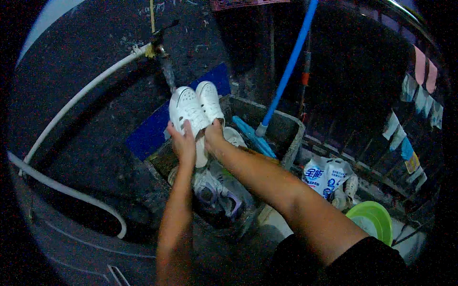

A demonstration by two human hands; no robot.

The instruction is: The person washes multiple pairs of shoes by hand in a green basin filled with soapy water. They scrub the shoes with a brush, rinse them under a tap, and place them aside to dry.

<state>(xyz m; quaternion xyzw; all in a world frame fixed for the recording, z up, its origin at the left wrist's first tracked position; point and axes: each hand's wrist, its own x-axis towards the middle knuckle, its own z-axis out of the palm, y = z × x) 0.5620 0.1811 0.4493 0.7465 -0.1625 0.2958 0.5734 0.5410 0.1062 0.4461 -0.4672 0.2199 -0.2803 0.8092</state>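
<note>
Two white perforated shoes are held up side by side over a stone sink, below a metal tap. My left hand (183, 143) grips the left white shoe (188, 109) along its left side near the heel. At the heel of the right white shoe (210, 100), my right hand (214, 137) is closed on it, partly hidden by the shoe and wrist. Another white shoe (233, 137) lies lower in the sink, just right of my right hand. Below my hands, grey and purple shoes (218, 196) rest in what looks like clear plastic or water.
The stone sink (295, 130) holds a blue mop or squeegee head (254, 137) on a blue pole (291, 64). A blue board (150, 137) leans behind. A white hose (86, 94) hangs left. At right are a printed detergent bag (325, 175), a green basin (383, 221) and hanging cloths (395, 132).
</note>
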